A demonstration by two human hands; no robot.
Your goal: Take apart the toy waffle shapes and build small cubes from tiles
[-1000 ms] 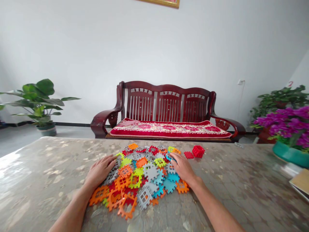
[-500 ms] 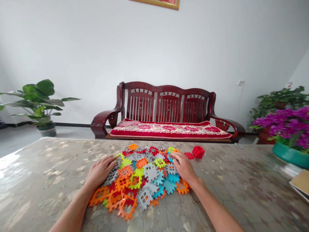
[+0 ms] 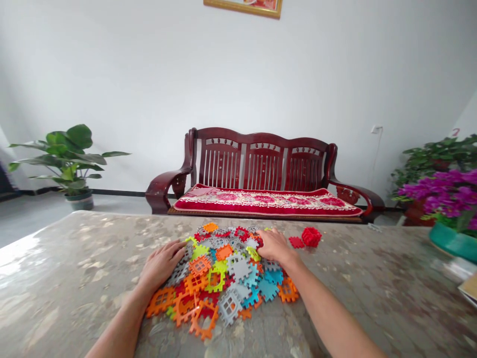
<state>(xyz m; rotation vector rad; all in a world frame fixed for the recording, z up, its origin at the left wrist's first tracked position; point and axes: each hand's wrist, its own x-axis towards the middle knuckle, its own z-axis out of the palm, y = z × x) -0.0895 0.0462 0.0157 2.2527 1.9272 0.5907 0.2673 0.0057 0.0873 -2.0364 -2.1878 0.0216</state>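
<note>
A heap of flat plastic interlocking tiles (image 3: 238, 266) with notched edges lies on the table, in orange, grey, lime green, blue and red. Along its left side rests my left hand (image 3: 163, 261), fingers stretched out and touching grey tiles. My right hand (image 3: 275, 244) reaches over the upper right of the heap, thumb and fingers apart around a red tile. A lime green tile (image 3: 253, 253) tilts up beside my right thumb. Some of the right fingertips are hidden. Right of the heap stand a red assembled block (image 3: 311, 237) and one flat red tile (image 3: 296, 242).
The patterned table (image 3: 93, 278) spans the foreground. Behind it is a dark red wooden bench (image 3: 261, 159) with a red floral cushion (image 3: 268, 200). A potted plant (image 3: 76, 159) stands left. Purple flowers in a teal pot (image 3: 452, 243) sit at the table's right.
My right hand has moved left and slightly farther over the heap, and the lime green tile there now tilts. My left hand stays on the heap's edge. The view has shifted slightly.
</note>
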